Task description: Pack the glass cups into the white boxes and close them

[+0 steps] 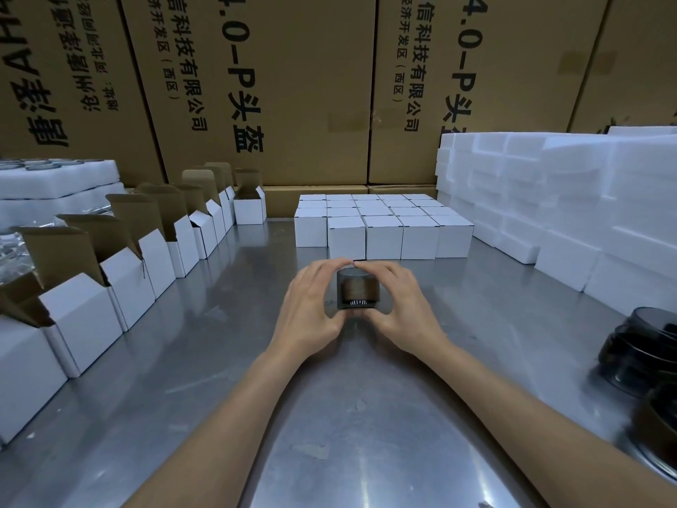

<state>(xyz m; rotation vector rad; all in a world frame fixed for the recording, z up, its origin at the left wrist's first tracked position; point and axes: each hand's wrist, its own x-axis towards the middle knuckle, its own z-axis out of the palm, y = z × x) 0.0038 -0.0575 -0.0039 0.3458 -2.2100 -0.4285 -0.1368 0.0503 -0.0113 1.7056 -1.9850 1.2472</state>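
Both hands meet at the middle of the steel table (227, 361), and between them sits a dark glass cup (358, 289). The left hand (311, 309) curls round its left side and the right hand (403, 306) round its right, fingertips nearly touching over the rim and thumbs tucked under the near edge. So each hand grips the cup, which looks to be held just above the tabletop or resting lightly on it (I cannot tell which).

To do this step well, I would keep the cup upright and carry it with one hand to the nearest of the open white boxes (84, 317) along the left side. The other hand can steady that box by its wall. Lower the cup straight down so the rim clears the brown flaps, then fold the side tabs in before tucking the lid. Glass on steel will slide and chip easily, so set it down gently rather than dropping it.

At the far middle stands a block of closed white boxes (384, 229), packed tight in rows. To the right rise stacks of white foam blocks (568, 199), and at the near right edge lie more dark glass cups (644, 346). Foam trays (55, 181) sit at the far left, and tall printed cartons (311, 86) wall off the back
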